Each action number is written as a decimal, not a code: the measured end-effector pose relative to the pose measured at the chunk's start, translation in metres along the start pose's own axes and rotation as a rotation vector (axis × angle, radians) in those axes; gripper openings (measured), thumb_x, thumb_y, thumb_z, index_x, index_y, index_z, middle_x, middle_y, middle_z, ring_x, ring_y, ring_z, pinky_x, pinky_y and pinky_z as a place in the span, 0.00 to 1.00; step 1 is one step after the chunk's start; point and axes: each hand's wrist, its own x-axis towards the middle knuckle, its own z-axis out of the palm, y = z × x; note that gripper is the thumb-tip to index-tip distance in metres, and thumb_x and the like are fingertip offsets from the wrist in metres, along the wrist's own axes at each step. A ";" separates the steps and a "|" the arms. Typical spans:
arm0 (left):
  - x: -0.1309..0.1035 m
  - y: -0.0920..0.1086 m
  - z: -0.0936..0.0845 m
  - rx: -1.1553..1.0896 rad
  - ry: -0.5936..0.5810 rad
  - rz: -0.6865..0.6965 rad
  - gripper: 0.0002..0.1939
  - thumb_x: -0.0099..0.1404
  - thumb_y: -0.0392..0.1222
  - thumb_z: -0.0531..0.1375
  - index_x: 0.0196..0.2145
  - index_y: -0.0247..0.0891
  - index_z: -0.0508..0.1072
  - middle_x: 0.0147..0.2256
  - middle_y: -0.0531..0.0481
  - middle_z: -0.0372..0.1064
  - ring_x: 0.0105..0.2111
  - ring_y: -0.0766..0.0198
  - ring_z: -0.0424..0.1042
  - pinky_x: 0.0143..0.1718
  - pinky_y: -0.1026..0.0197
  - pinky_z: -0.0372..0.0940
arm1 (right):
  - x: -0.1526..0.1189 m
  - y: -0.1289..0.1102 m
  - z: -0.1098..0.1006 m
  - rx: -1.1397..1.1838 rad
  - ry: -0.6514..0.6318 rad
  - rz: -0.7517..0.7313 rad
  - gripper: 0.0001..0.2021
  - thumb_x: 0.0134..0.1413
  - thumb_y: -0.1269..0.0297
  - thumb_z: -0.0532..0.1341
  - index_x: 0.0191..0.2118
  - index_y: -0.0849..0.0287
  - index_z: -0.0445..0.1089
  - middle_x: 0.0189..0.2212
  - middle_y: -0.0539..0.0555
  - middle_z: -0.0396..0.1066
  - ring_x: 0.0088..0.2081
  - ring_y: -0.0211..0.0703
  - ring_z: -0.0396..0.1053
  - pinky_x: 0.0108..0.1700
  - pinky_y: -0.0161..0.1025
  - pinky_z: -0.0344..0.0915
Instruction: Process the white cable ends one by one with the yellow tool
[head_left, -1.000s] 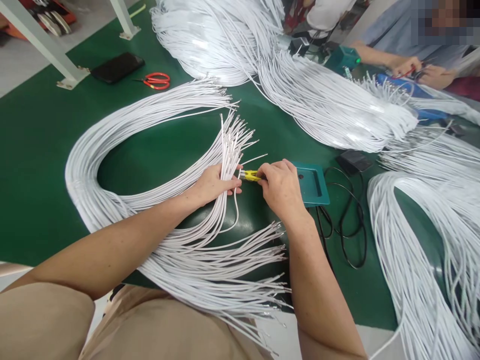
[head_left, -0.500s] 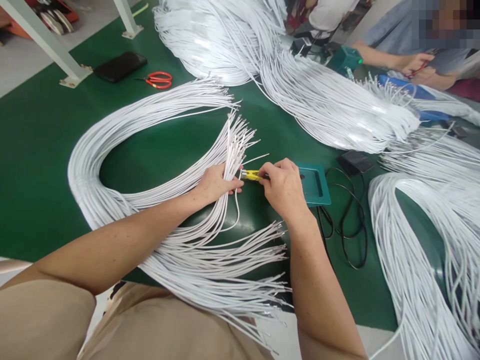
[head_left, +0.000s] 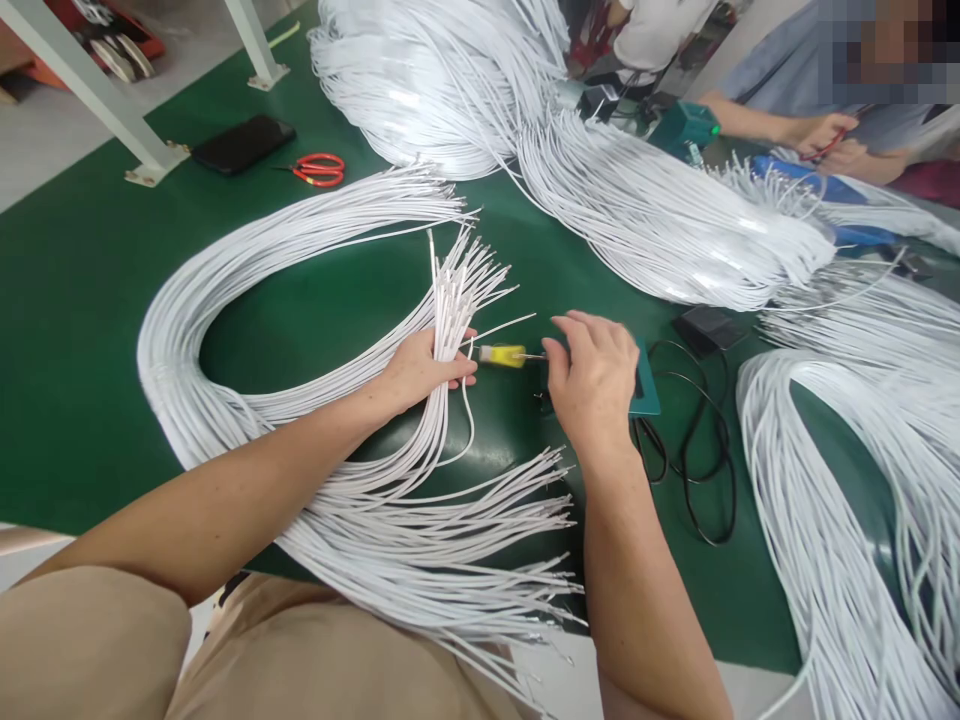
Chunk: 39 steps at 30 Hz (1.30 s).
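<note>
My left hand (head_left: 431, 370) is closed around a bunch of white wires (head_left: 450, 310), whose metal-tipped ends fan out above the fist. Just right of its fingertips is a small yellow piece (head_left: 504, 355) with a pale end and a thin metal rod running right toward my other thumb. A loose white wire loops down beside it. My right hand (head_left: 592, 370) is beyond the rod, thumb and forefinger apart, slightly blurred, with the yellow piece outside its fingers. It partly covers a teal metal fixture (head_left: 646, 380). More wires (head_left: 450, 510) from the curved bundle lie below my left wrist.
Red-handled scissors (head_left: 319, 170) and a black phone (head_left: 244, 143) lie at the back left near white metal posts (head_left: 150, 150). Large white wire bundles (head_left: 660, 200) cover the back and right (head_left: 840, 520). A black cable (head_left: 701, 510) coils right of the fixture. Across the table, a person's hands (head_left: 832, 140) hold a red-handled tool.
My right hand has moved right, off the yellow piece, and its fingers have opened. My left hand has shifted slightly left with its wires.
</note>
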 end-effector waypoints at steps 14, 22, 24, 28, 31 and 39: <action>-0.005 0.010 -0.003 -0.079 -0.098 0.016 0.20 0.47 0.43 0.71 0.36 0.33 0.73 0.29 0.51 0.71 0.31 0.64 0.74 0.31 0.65 0.65 | -0.026 -0.075 -0.009 0.143 -0.779 -0.423 0.11 0.58 0.68 0.58 0.27 0.62 0.75 0.27 0.58 0.74 0.33 0.46 0.68 0.38 0.41 0.61; -0.005 0.010 -0.004 -0.011 -0.084 0.007 0.20 0.50 0.44 0.69 0.41 0.36 0.77 0.32 0.51 0.73 0.30 0.67 0.69 0.37 0.63 0.63 | -0.017 -0.054 -0.019 0.507 -1.003 -0.200 0.12 0.54 0.69 0.59 0.20 0.59 0.69 0.18 0.50 0.70 0.20 0.36 0.62 0.23 0.35 0.55; -0.005 0.009 -0.002 -0.011 -0.079 0.028 0.22 0.49 0.43 0.70 0.42 0.36 0.76 0.32 0.51 0.73 0.31 0.66 0.70 0.38 0.62 0.63 | -0.011 -0.044 -0.016 0.654 -0.879 0.017 0.13 0.56 0.67 0.57 0.21 0.59 0.68 0.18 0.49 0.69 0.20 0.34 0.63 0.23 0.33 0.58; -0.007 0.006 0.004 0.080 -0.096 0.079 0.21 0.47 0.43 0.71 0.39 0.36 0.74 0.31 0.52 0.72 0.31 0.65 0.70 0.38 0.61 0.63 | -0.002 -0.030 -0.006 0.958 -0.399 0.466 0.10 0.57 0.57 0.57 0.35 0.58 0.69 0.23 0.47 0.69 0.19 0.32 0.64 0.20 0.31 0.61; -0.011 0.005 0.010 0.181 -0.157 0.118 0.17 0.47 0.43 0.70 0.33 0.36 0.72 0.29 0.54 0.71 0.30 0.66 0.69 0.37 0.61 0.63 | 0.002 -0.028 0.000 1.092 -0.259 0.509 0.11 0.52 0.56 0.63 0.35 0.58 0.70 0.23 0.46 0.68 0.19 0.32 0.64 0.20 0.31 0.62; -0.012 0.005 0.015 -0.022 -0.128 0.174 0.14 0.52 0.44 0.68 0.29 0.35 0.68 0.26 0.55 0.68 0.27 0.70 0.68 0.33 0.64 0.64 | 0.003 -0.041 -0.001 1.245 -0.287 0.547 0.09 0.46 0.61 0.66 0.28 0.62 0.75 0.19 0.48 0.69 0.21 0.33 0.64 0.27 0.34 0.64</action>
